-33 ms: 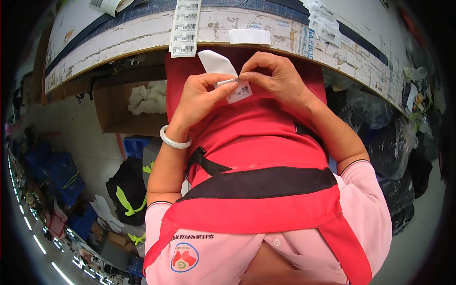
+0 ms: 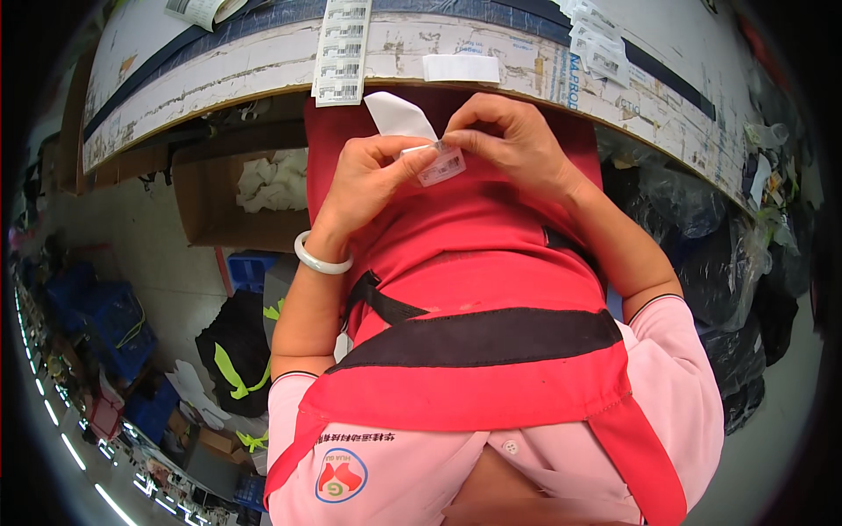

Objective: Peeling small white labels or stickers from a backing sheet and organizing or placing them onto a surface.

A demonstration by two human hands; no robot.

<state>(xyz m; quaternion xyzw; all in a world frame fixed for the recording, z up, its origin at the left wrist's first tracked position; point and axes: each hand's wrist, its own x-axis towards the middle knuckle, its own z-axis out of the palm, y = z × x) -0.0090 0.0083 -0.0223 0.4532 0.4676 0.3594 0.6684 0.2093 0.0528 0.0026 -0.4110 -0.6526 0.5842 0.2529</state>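
Note:
Above my red apron [image 2: 456, 228], close to the table's front edge, my two hands meet at a small white printed label [image 2: 445, 168]. My left hand [image 2: 373, 175], with a white bangle on the wrist, pinches it between thumb and forefinger. A blank white strip [image 2: 396, 115] sticks up behind those fingers; its join with the label is hidden. Thumb and forefinger of my right hand [image 2: 509, 140] are pressed together at the label's upper edge, where the exact grip is too small to make out.
On the worn white table edge [image 2: 395, 61] lie a strip of printed labels [image 2: 341, 53], a blank white slip [image 2: 461, 68] and more labels [image 2: 602, 48] to the right. A cardboard box [image 2: 210, 206] holding white crumpled pieces is below left. Dark plastic bags [image 2: 702, 263] lie at right.
The label in my fingers has tilted and risen very slightly. Both hands stay in nearly the same place.

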